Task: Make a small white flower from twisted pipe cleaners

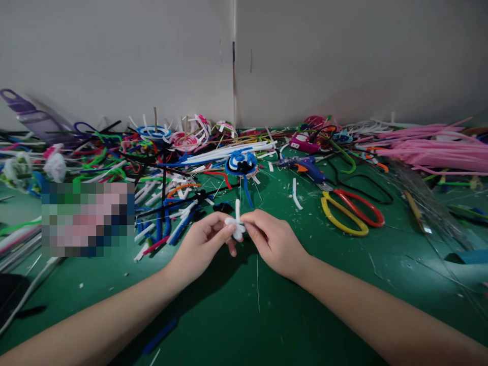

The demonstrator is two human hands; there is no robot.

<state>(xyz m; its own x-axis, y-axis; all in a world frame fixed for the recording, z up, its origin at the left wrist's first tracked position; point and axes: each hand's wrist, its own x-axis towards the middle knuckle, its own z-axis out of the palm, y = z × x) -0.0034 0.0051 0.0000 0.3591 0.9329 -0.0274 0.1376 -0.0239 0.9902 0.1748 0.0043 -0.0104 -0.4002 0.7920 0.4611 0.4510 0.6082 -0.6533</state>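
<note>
Above the near middle of the green tabletop (282, 325), both hands are working close together on a small white looped piece (239, 231), whose short straight stem is pointing toward the far side. The left hand (202, 244) is grasping the piece between thumb and fingers from the left, the thumb pressing on its loops, while the right hand (276, 241) is pinching it at its right edge with thumb and forefinger. Just beyond them, a blue-and-white coil (242, 161) is lying with a blue strip reaching toward the hands. Right of the coil, a blue glue gun (313, 170) is resting near a magenta box (305, 143), and scissors (358, 233) are lying with their yellow and red handles toward the near side. A short white strip (295, 193) is lying between the coil and the scissors. At the far right, a bundle of pink stems (438, 150) is spreading across the tabletop. At the far left, a purple bottle (41, 122) is leaning, and a heap of cut coloured stems (163, 203) is filling the space left of the coil. Nearer on the left, a pixelated patch (87, 218) is covering something pinkish, perhaps a flat object, that cannot be made out.
</note>
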